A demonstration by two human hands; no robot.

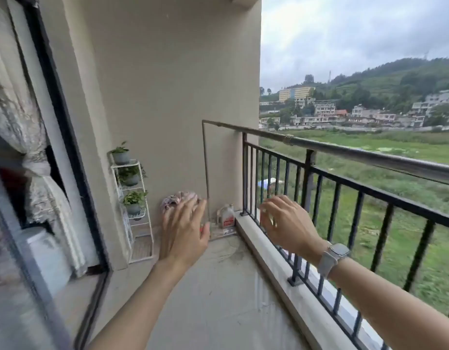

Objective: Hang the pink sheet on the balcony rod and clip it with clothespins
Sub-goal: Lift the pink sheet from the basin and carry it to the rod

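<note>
— Reaching out, both empty: left hand and right hand, fingers spread and relaxed, toward the far corner.
— Why there?
— The pink sheet sits bunched in that corner, well below the rod, which is bare.
— Any writing?
— A jug has a red label, probably printed; too blurred to read.

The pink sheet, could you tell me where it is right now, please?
The pink sheet lies bundled in the far balcony corner by the wall, between the plant rack and a jug, partly behind the left hand.
</note>
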